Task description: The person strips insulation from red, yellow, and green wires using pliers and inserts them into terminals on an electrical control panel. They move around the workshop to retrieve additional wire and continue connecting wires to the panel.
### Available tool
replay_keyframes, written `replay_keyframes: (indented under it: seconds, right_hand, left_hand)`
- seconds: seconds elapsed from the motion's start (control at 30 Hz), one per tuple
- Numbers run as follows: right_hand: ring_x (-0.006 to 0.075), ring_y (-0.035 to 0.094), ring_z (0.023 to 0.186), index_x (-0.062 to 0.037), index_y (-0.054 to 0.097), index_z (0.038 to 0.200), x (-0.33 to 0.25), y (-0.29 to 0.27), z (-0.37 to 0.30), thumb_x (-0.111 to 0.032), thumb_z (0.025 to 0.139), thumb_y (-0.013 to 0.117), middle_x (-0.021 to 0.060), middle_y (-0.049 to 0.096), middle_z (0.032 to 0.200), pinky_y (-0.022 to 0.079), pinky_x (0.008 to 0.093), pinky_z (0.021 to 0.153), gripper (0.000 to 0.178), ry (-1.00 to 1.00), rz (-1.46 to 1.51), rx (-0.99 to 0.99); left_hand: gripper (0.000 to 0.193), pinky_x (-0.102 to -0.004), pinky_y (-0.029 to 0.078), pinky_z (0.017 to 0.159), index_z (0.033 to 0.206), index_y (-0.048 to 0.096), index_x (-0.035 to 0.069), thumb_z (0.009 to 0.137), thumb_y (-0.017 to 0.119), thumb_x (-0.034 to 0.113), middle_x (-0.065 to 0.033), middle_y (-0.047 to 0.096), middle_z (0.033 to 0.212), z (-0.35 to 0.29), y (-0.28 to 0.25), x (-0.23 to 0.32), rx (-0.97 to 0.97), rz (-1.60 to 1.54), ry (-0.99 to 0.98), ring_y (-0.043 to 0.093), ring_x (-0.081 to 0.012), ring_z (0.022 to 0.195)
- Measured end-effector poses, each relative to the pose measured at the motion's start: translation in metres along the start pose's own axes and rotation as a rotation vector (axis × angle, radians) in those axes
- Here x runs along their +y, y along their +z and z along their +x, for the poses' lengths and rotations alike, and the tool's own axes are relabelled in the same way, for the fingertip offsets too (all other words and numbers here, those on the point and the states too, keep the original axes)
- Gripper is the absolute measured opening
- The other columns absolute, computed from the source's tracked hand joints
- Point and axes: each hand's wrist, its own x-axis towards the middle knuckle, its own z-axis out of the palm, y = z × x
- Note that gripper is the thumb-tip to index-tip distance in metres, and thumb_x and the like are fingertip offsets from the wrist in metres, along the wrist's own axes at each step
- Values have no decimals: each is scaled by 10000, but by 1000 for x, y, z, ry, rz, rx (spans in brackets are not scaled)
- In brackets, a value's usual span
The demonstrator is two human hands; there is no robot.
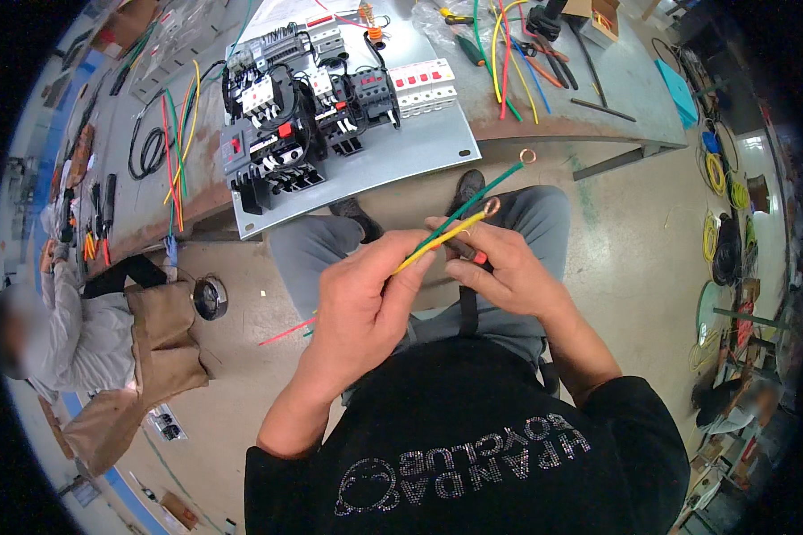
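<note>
My left hand (366,287) is closed round a few insulated wires. A green wire (489,186) and a yellow wire (444,235) stick out past its thumb, side by side, each ending in a bare copper loop. Behind the same hand a red wire (284,334) trails out to the left. Close beside, my right hand (516,269) grips a dark tool with a red end (478,257), just under the yellow wire. Fingers hide most of that tool, so its kind is unclear. Both hands are above my lap.
Ahead, a metal mounting plate (437,159) with contactors, wiring and white breakers (425,87) overhangs the workbench (562,125). Loose wires (503,71), pliers (555,61) and a screwdriver (470,50) lie right of it. A co-worker (89,330) sits at left, near a cable coil (210,297).
</note>
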Motion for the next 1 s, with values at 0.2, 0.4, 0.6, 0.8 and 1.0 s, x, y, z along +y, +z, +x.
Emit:
replay_keyframes:
  seconds: [0.2, 0.4, 0.6, 0.8, 1.0]
  right_hand:
    - [360, 626, 921, -42, 490, 1409, 6, 5, 1, -166, 901, 664, 189, 637, 1087, 509, 417, 818, 551, 24, 32, 12]
    - [368, 645, 903, -35, 564, 1295, 11, 9, -1, -98, 864, 680, 180, 650, 1061, 515, 413, 787, 450, 8, 20, 53]
    - [361, 663, 919, -34, 605, 1210, 22, 18, 3, -20, 811, 684, 166, 662, 1055, 523, 401, 775, 407, -45, -88, 179]
    - [285, 664, 910, -50, 574, 1312, 22, 15, 13, 19, 864, 676, 134, 653, 1024, 516, 341, 774, 465, -84, -150, 225]
    - [300, 632, 922, -71, 484, 1426, 24, 22, 10, 22, 836, 681, 151, 626, 1034, 510, 368, 796, 629, -57, -81, 331]
  left_hand:
    - [156, -255, 430, 615, 1072, 668, -2, 967, 605, 94, -73, 655, 831, 2, -2, 4, -6, 20, -5, 550, -116, 673]
    - [147, -270, 441, 600, 1066, 666, -10, 949, 614, 62, -100, 659, 831, 3, 0, 7, 15, 80, 44, 558, -139, 649]
    - [152, -262, 433, 595, 1077, 667, -10, 954, 609, 59, -96, 640, 812, -1, 11, 6, 107, 71, -33, 534, -110, 654]
    - [162, -242, 422, 591, 1090, 667, -13, 966, 605, 71, -57, 642, 806, 0, 17, 4, 132, 13, -54, 511, -73, 668]
    - [174, -239, 422, 585, 1103, 672, -10, 971, 608, 83, -52, 639, 797, 3, 19, 6, 132, 50, -42, 514, -76, 658]
